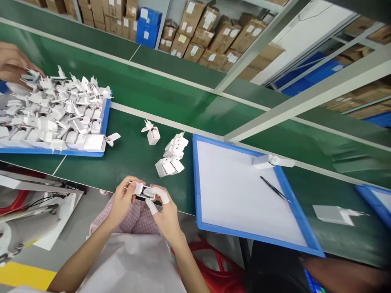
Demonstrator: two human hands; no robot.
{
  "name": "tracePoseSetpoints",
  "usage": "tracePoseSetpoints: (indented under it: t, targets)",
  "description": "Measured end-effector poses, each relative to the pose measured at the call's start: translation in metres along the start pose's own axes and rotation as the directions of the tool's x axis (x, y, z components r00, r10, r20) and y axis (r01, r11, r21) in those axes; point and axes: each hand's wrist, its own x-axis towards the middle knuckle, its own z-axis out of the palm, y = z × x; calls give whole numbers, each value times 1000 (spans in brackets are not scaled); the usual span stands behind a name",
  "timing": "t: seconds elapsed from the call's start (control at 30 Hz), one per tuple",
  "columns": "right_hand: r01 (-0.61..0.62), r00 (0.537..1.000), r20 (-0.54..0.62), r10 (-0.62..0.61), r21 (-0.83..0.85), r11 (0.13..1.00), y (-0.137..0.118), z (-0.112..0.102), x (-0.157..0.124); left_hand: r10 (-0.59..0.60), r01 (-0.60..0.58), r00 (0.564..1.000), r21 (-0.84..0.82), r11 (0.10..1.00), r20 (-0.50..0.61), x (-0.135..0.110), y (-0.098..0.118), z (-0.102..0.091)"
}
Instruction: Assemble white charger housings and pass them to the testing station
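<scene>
Both of my hands hold a white plug adapter (148, 192) above the table's near edge, its casing open and the inside partly showing. My left hand (122, 201) pinches the end with the pins and the small white cover. White finger cots cover the thumb and index finger of my right hand (166, 211), which grips the other end of the casing. Just beyond stands a cluster of several white adapters (172, 156), some close together in a row. One more adapter (153, 135) stands apart behind them, its pin piece sticking up.
A blue-rimmed tray (105, 122) crowded with white adapters lies left, where another person's hand (15, 63) reaches in. Right is a blue-framed white tray (241, 191) with tweezers (275, 188) and an adapter (265, 161) at its far rim. A metal post (293, 97) rises behind.
</scene>
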Motion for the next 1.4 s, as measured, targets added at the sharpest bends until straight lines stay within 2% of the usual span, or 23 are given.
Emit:
tracePoseSetpoints:
  t: [0.13, 0.23, 0.43, 0.57, 0.9, 1.0, 1.17, 1.4]
  targets:
    - [47, 997, 64, -35, -199, 979, -8, -6, 1, -62, 61, 998, -54, 997, -26, -2, 0, 4]
    - [75, 994, 101, -48, -289, 954, -12, -8, 2, -69, 65, 997, -75, 995, -42, -4, -2, 6]
    - [162, 982, 146, -120, -322, 933, -10, -9, 4, -34, 30, 997, -58, 998, -71, -4, -3, 8]
    - [199, 979, 107, -175, -298, 933, -3, -8, 4, -33, 30, 997, -44, 999, -70, -3, -5, 8]
    - [164, 978, 175, -112, -324, 932, -6, -9, 5, -39, 37, 999, -59, 998, -35, -2, -9, 5]
    - [191, 966, 240, -97, -411, 891, -11, -11, 5, -58, 56, 998, -64, 996, -20, -2, -10, 4]
    - [191, 961, 273, -38, -559, 807, -19, -12, 5, -47, 46, 998, -35, 998, -39, -2, -9, 5]
    - [168, 964, 264, -39, -487, 857, -21, -15, 12, -45, 44, 999, -23, 999, -30, -7, -13, 6]
